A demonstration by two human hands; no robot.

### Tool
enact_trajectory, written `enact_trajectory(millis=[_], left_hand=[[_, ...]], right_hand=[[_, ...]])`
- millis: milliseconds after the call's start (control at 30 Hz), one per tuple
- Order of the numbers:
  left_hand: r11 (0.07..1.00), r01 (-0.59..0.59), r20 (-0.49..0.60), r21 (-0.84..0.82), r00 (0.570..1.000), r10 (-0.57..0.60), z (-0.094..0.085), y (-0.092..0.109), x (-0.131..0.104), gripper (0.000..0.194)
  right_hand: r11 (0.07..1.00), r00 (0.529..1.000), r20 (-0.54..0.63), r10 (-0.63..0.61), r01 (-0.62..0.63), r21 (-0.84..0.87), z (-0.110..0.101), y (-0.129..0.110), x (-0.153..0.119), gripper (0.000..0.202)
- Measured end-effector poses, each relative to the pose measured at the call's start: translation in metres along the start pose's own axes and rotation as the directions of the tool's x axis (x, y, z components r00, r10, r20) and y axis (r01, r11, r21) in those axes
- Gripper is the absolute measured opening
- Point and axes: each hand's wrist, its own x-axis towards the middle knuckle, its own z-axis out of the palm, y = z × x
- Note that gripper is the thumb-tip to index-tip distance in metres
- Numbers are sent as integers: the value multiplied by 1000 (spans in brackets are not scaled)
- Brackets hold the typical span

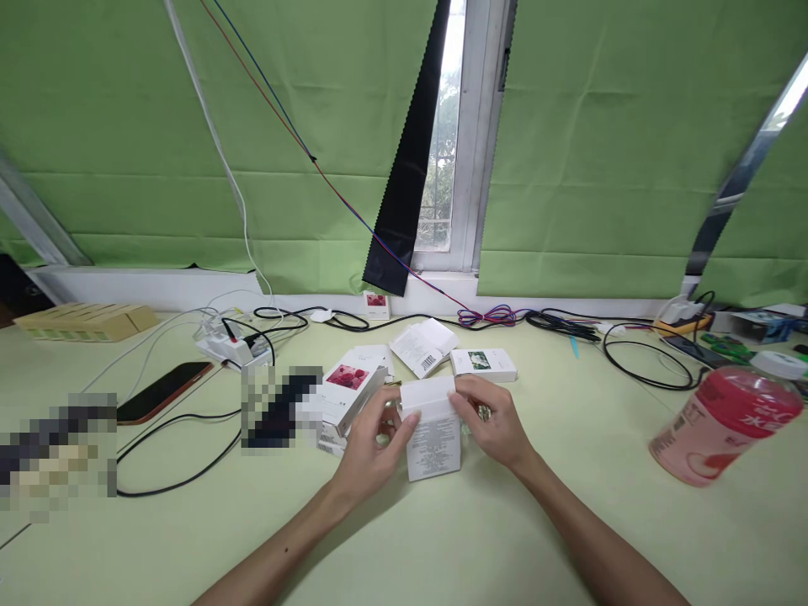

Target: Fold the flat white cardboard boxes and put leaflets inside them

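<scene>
Between my two hands is a small white carton (434, 446) with printed text on the side facing me and its top flap raised. My left hand (377, 427) grips the carton's upper left edge, thumb on the front. At the upper right, my right hand (496, 417) pinches the flap with thumb and fingers. Left of them lies a stack of white boxes, the top one a box with a red flower picture (349, 379). Just behind are a white box with a barcode (422, 345) and a box with a white flower picture (484, 364).
A pink drink bottle (725, 425) stands tilted in view at the right. Leftward are a phone (165, 391), a power strip (232, 343), looped black cables (183, 490) and a cardboard tray (88, 321). More cables run along the back under green curtains (619, 168).
</scene>
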Motion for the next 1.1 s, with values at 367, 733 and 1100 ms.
enact_trajectory(millis=[367,733,1100], left_hand=[[999,-15,-4,30,1000,15,0,2,0,19],[999,-29,9,25,1000,28,-1,2,0,18],[993,-98,19,70,995,97,-1,4,1,13]], right_hand=[[1000,1000,-1,4,-4,19,0,1,-1,17],[1000,1000,-23,5,-4,18,2,3,-1,20],[999,999,-33,19,-18,41,3,6,-2,17]])
